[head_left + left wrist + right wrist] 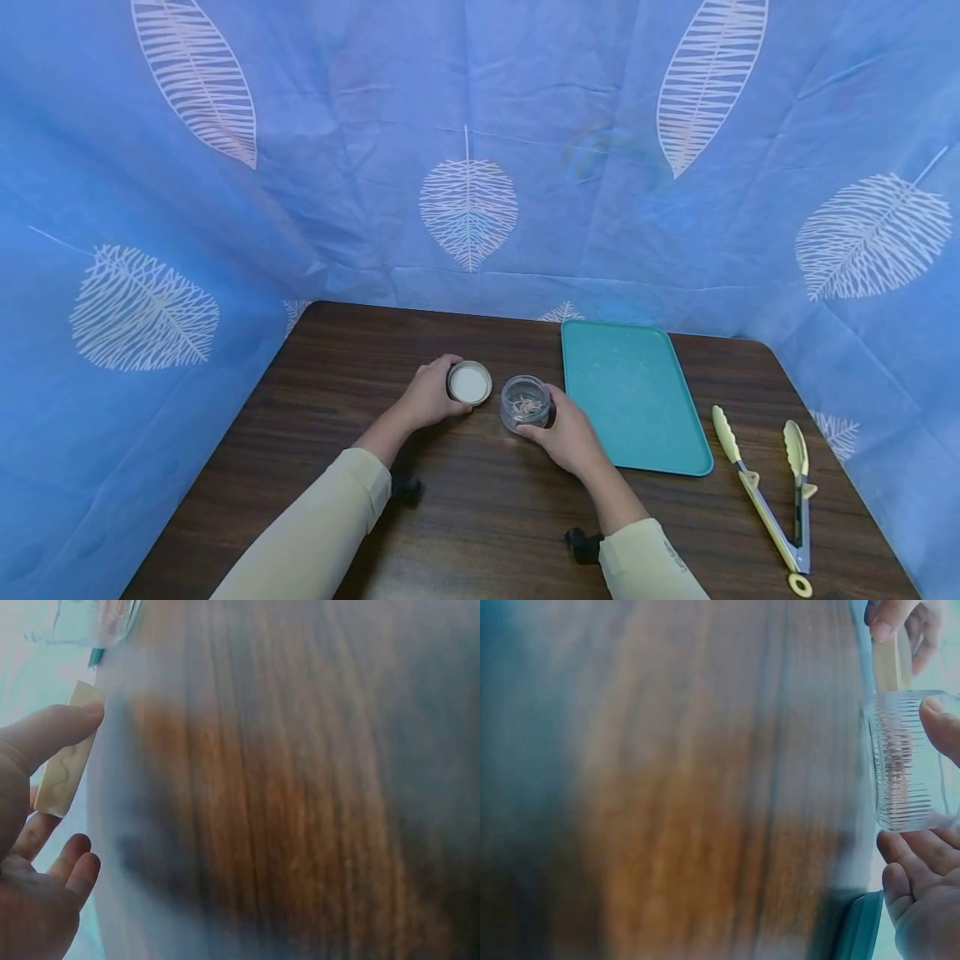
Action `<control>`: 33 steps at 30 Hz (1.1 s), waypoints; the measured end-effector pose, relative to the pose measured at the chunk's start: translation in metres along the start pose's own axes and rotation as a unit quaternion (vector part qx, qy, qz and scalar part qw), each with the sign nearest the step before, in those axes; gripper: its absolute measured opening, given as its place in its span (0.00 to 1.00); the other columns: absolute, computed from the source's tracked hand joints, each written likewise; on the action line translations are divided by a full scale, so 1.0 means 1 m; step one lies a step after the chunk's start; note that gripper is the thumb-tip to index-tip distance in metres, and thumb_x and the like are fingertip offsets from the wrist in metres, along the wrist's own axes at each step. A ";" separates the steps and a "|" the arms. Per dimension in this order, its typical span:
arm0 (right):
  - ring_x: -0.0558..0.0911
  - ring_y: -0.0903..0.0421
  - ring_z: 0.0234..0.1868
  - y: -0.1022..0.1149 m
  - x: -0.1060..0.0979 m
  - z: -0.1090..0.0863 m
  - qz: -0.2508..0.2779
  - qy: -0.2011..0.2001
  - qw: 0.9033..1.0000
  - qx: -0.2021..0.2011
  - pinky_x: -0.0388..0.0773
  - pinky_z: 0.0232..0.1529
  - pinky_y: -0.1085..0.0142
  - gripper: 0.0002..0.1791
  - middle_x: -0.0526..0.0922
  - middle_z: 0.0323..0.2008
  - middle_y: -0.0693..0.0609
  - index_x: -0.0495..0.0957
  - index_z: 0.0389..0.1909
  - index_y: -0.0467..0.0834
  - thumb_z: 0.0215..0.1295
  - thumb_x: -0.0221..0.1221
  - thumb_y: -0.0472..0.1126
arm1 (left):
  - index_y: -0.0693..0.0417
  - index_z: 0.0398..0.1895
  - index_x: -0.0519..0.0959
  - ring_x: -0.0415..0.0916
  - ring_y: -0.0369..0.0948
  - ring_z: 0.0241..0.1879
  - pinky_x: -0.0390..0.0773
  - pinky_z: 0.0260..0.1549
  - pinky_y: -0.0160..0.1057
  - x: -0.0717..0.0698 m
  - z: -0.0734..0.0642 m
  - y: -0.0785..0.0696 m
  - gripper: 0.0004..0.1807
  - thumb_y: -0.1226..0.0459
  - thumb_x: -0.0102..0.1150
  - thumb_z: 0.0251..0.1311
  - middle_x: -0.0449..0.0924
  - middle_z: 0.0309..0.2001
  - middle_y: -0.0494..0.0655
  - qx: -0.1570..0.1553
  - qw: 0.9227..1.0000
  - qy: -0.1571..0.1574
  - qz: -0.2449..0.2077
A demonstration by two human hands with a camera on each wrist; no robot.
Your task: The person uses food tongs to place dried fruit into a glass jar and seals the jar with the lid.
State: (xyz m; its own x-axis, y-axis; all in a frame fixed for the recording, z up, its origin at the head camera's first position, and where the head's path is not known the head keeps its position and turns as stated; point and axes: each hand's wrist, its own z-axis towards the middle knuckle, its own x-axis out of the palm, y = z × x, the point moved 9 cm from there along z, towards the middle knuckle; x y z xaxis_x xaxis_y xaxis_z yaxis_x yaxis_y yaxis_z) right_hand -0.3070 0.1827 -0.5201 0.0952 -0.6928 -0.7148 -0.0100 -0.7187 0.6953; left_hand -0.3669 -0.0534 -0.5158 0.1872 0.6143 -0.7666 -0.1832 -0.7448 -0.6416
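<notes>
Near the middle of the table, my left hand (432, 393) pinches a round jar lid (470, 383) by its edge, its white inner side facing up. The left wrist view shows the thumb and a finger on the rim of the pale lid (69, 761). Just to the right, my right hand (564, 432) grips a clear jar (524, 402) around its side. The jar's mouth is uncovered, and small light brown pieces lie at its bottom. In the right wrist view, thumb and fingers span the ribbed jar (907, 761), with the lid close beside it.
A teal tray (630, 396) lies right of the jar, close to my right hand. Further right, tongs (772, 500) with cream tips lie spread apart on the dark wooden table (480, 533). A blue leaf-print cloth (360, 167) hangs behind and along the sides.
</notes>
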 end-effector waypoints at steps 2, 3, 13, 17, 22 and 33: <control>0.75 0.34 0.76 0.001 -0.002 -0.001 0.001 -0.004 1.000 -0.003 0.76 0.72 0.36 0.51 0.76 0.75 0.36 0.62 0.83 0.40 0.67 0.77 0.52 | 0.53 0.81 0.67 0.71 0.60 0.73 0.78 0.70 0.62 0.000 -0.003 -0.006 0.50 0.57 0.85 0.57 0.76 0.75 0.56 0.011 1.000 0.000 -0.006; 0.75 0.34 0.77 0.002 -0.003 -0.001 0.003 -0.006 1.000 -0.002 0.76 0.72 0.36 0.51 0.75 0.76 0.36 0.62 0.83 0.40 0.66 0.77 0.52 | 0.53 0.81 0.66 0.71 0.61 0.73 0.78 0.70 0.63 0.000 -0.005 -0.009 0.50 0.57 0.85 0.57 0.76 0.75 0.56 0.018 1.000 0.001 -0.008; 0.76 0.36 0.73 0.009 -0.017 -0.011 -0.005 -0.033 0.999 -0.022 0.77 0.70 0.37 0.51 0.72 0.75 0.37 0.63 0.82 0.40 0.66 0.77 0.52 | 0.47 0.83 0.67 0.67 0.60 0.77 0.75 0.72 0.65 0.000 -0.019 -0.045 0.50 0.59 0.83 0.59 0.70 0.80 0.53 0.078 0.997 0.017 -0.013; 0.77 0.37 0.71 0.013 -0.019 -0.017 0.003 -0.036 0.998 -0.048 0.78 0.69 0.36 0.50 0.73 0.72 0.38 0.65 0.81 0.40 0.64 0.78 0.51 | 0.44 0.84 0.66 0.70 0.57 0.77 0.76 0.72 0.65 0.000 -0.024 -0.056 0.50 0.58 0.82 0.60 0.69 0.80 0.51 0.110 0.993 0.040 -0.034; 0.77 0.38 0.70 0.013 -0.015 -0.024 0.025 -0.030 0.997 -0.066 0.79 0.68 0.37 0.49 0.70 0.73 0.40 0.66 0.81 0.44 0.64 0.79 0.49 | 0.39 0.85 0.63 0.73 0.54 0.76 0.80 0.71 0.60 0.005 -0.030 -0.065 0.49 0.55 0.80 0.63 0.69 0.80 0.48 0.118 0.979 0.090 -0.141; 0.73 0.35 0.70 0.027 -0.020 -0.042 0.062 -0.056 0.991 -0.103 0.81 0.65 0.36 0.50 0.57 0.78 0.43 0.65 0.83 0.54 0.62 0.80 0.42 | 0.43 0.84 0.65 0.78 0.57 0.72 0.87 0.64 0.53 0.008 -0.036 -0.087 0.49 0.41 0.76 0.64 0.63 0.83 0.49 0.126 0.952 0.161 -0.229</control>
State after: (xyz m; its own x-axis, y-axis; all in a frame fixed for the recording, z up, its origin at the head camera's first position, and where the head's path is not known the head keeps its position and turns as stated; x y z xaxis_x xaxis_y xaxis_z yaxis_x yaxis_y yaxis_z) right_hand -0.2678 0.1796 -0.4838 -0.0059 -0.7862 -0.6179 0.1897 -0.6076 0.7713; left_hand -0.3146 0.0069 -0.4655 0.5812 0.7180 -0.3830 -0.2290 -0.3073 -0.9237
